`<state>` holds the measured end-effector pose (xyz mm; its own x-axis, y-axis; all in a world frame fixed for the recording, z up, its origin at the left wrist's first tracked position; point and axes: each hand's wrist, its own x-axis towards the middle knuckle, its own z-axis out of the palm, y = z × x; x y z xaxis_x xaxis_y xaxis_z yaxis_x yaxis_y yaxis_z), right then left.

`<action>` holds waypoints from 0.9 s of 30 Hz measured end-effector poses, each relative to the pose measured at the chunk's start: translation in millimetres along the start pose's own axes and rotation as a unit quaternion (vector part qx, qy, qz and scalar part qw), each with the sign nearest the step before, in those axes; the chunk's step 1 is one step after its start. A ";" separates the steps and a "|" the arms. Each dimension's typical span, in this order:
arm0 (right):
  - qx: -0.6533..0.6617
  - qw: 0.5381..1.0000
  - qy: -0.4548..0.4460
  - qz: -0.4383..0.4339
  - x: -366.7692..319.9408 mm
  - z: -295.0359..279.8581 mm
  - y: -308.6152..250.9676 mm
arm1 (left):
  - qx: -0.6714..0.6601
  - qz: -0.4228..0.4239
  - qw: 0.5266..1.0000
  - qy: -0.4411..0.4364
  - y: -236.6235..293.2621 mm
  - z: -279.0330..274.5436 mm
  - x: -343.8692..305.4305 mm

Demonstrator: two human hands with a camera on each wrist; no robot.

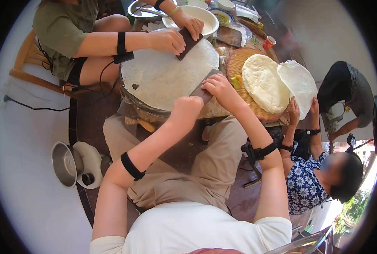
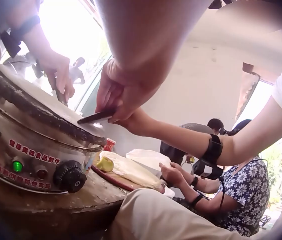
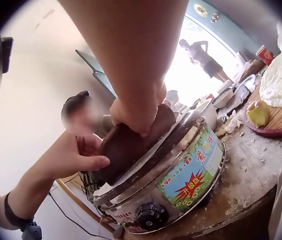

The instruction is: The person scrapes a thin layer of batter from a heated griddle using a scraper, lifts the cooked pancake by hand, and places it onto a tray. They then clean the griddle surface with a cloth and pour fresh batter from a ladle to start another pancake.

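Note:
A round electric griddle [image 3: 153, 215] carries a thin whitish crepe layer [image 1: 163, 80] with a small dark hole near its left edge. At its front right edge my left hand [image 1: 187, 108] and right hand [image 1: 220, 89] grip the two ends of a dark flat scraper [image 3: 128, 150]. In the right wrist view the left thumb lies along the scraper's face. The left wrist view shows the scraper [image 2: 97, 117] edge-on, tilted low over the griddle's surface. Across from me, another person's two hands [image 1: 173, 40] hold a second dark scraper [image 1: 189, 43] on the far side of the crepe.
A round slatted board [image 1: 235, 63] to the right bears a pale flatbread [image 1: 260, 82] and a yellow-green piece [image 1: 236, 81]. A person there holds up another thin sheet [image 1: 298, 86]. Bowls [image 1: 197, 19] and a red cup [image 1: 269, 42] stand behind. A metal pot [image 1: 64, 163] sits lower left.

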<state>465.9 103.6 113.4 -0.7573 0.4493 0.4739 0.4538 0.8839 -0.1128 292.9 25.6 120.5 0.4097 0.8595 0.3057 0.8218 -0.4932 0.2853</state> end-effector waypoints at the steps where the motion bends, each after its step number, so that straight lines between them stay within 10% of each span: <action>1: -0.003 1.000 -0.004 -0.003 3.1 0.9 2.8 | -0.022 -0.011 1.000 -0.001 -2.8 0.5 1.7; 21: -0.088 0.996 0.000 0.011 111.7 77.6 103.0 | 0.057 -0.044 0.996 0.043 -141.1 0.5 99.3; 27: -0.172 0.977 -0.121 0.036 144.4 86.2 96.2 | 0.042 0.006 0.999 0.009 -189.8 -12.5 117.6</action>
<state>359.7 264.7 95.7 -0.7872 0.5639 0.2496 0.6100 0.7715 0.1811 180.1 218.7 113.7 0.4133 0.8506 0.3250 0.8475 -0.4899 0.2043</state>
